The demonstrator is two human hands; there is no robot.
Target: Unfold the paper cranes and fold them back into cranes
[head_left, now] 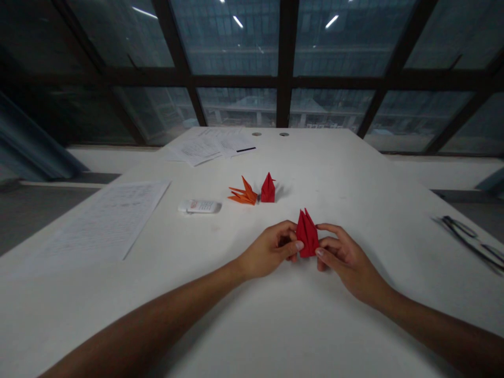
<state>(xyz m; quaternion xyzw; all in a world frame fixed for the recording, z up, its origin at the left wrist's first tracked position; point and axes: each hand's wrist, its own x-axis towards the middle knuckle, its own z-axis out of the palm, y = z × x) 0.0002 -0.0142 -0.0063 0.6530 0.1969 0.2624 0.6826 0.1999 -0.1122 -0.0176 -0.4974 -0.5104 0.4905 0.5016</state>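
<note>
Red paper, one piece, folded; two upright points at top, narrow base below. Location: between both hands, over the near part of the counter, a little right of centre. Contact between base and counter: cannot tell.

Left hand: gripping the red paper at its left side, thumb on the lower front. Right hand: pinching its right side, thumb at the lower corner, index finger against the upper edge.

Orange crane, folded, points fanned leftward. Red crane, upright, just beside it on the right.

White item, oblong, left of the cranes; reddish print and rows of small grey marks, none legible.

Sheet, left side; many lines of writing, too faint to read. Papers, far left, overlapping; text likewise unreadable. Dark strip, at their right edge.

Glasses, dark-framed, right edge of view. No brand legible on them.
</note>
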